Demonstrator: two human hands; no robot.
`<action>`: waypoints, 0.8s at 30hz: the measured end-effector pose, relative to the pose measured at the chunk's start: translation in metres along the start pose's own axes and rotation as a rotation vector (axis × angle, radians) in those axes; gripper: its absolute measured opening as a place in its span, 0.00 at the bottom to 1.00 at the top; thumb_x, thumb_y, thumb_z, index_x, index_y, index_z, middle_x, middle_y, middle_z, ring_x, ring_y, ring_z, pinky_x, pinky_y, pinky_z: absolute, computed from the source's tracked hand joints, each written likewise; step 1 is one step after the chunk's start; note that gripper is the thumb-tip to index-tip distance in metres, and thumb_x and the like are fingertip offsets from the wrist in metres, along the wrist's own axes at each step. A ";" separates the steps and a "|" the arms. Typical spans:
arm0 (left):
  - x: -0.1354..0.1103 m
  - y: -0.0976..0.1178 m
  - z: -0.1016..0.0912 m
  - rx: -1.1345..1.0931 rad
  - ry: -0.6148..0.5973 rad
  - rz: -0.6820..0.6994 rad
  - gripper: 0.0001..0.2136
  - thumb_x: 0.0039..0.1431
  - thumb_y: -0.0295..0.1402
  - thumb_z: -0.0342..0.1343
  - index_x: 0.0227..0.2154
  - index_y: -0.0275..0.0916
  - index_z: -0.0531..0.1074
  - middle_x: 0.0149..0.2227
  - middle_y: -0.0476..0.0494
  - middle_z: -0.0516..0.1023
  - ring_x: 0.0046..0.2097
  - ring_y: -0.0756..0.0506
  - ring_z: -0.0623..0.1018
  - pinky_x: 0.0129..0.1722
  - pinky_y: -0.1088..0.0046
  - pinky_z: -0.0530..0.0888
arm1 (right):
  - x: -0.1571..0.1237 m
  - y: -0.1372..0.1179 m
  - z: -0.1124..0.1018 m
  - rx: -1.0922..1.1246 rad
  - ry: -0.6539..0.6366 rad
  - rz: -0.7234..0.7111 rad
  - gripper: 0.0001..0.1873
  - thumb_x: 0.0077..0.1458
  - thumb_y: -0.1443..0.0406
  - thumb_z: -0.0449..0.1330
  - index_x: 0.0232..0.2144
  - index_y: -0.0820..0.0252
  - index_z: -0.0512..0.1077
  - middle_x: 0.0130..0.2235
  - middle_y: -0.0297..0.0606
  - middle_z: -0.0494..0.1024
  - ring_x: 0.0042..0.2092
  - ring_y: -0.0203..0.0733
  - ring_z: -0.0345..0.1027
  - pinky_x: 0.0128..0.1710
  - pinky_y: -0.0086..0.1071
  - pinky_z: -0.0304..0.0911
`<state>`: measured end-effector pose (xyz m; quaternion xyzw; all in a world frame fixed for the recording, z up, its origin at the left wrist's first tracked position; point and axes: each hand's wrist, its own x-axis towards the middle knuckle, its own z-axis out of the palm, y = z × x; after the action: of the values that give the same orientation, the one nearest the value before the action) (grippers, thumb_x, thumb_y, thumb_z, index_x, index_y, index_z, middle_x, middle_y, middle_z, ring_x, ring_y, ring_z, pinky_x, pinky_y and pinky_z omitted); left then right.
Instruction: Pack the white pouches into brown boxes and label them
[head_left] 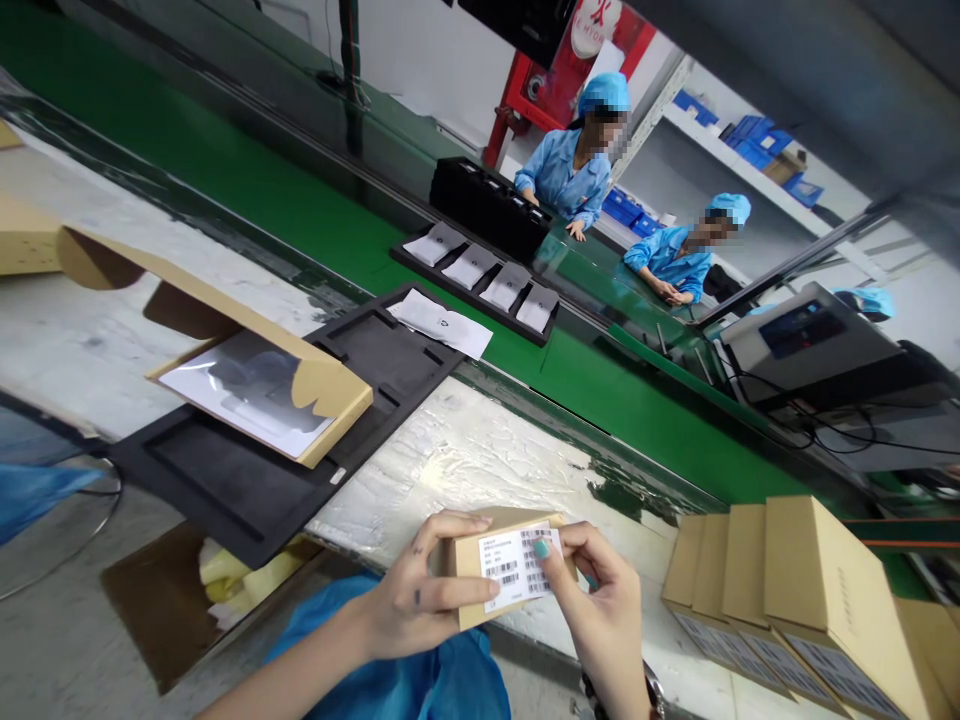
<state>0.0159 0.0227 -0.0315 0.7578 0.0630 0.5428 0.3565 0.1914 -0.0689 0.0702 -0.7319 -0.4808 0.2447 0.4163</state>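
Observation:
A small brown cardboard box [471, 602] is held up over the near edge of the bench. My left hand [420, 592] grips its left end, with fingers along the top and across the front. On the box's front face lies a white barcode label [511, 572]. My right hand [604, 600] is closed at the label's right end, its thumb on the printed side and its fingers partly hidden behind. To the left, an open cardboard box [341, 425] with a white sheet inside rests on a black foam tray [225, 490].
Several labelled cartons [795, 570] stand at right. A white pouch [442, 322] lies on the tray's far end. Across the green conveyor belt [585, 385], a black tray [480, 285] holds several pouches. Two co-workers [566, 165] sit beyond. An open carton [161, 620] is below left.

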 end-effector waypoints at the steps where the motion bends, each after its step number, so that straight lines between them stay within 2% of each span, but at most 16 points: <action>1: 0.000 0.000 0.000 0.000 0.001 0.000 0.17 0.54 0.22 0.65 0.44 0.43 0.73 0.55 0.39 0.62 0.59 0.39 0.69 0.58 0.54 0.74 | 0.000 0.000 0.000 0.000 -0.001 -0.002 0.12 0.61 0.57 0.62 0.28 0.56 0.70 0.27 0.32 0.73 0.31 0.38 0.65 0.28 0.28 0.58; 8: -0.001 0.000 0.000 0.015 -0.002 -0.005 0.19 0.51 0.21 0.68 0.44 0.44 0.73 0.55 0.40 0.63 0.58 0.37 0.71 0.57 0.54 0.75 | -0.001 -0.003 -0.001 -0.017 -0.007 -0.009 0.13 0.62 0.58 0.61 0.28 0.57 0.71 0.27 0.34 0.73 0.31 0.39 0.65 0.27 0.29 0.59; 24: -0.001 0.000 -0.001 0.025 -0.016 -0.013 0.18 0.54 0.23 0.66 0.45 0.45 0.73 0.55 0.40 0.63 0.59 0.38 0.71 0.57 0.55 0.76 | 0.001 0.001 -0.002 0.004 -0.027 -0.011 0.10 0.62 0.58 0.62 0.30 0.57 0.72 0.28 0.34 0.74 0.32 0.39 0.66 0.29 0.29 0.60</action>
<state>0.0141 0.0229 -0.0324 0.7663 0.0719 0.5335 0.3508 0.1934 -0.0691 0.0704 -0.7251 -0.4897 0.2534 0.4126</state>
